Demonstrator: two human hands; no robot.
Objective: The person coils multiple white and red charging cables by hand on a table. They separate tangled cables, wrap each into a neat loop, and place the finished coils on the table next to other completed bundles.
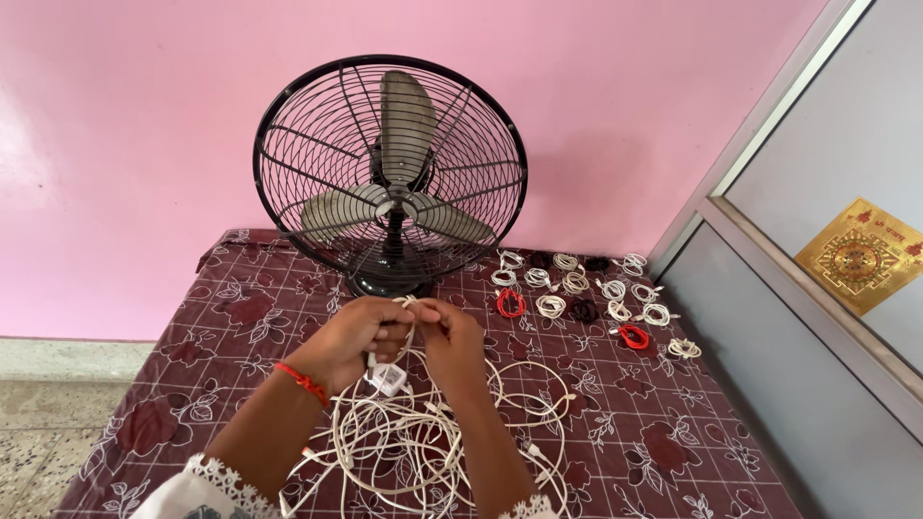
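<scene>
My left hand (358,338) and my right hand (452,341) meet above the table, both pinching a thin white cable (409,327) between the fingertips. A white charger plug (388,378) hangs from that cable just under my left hand. Below my hands lies a loose tangle of white cables (423,442) on the maroon floral tablecloth (240,317). A red thread band (303,382) circles my left wrist.
A black table fan (389,173) stands at the back of the table against the pink wall. To its right lie several small coiled cables (577,288), white, black and two red ones (511,303). A grey cabinet (817,317) with a gold sticker (859,256) borders the table's right side.
</scene>
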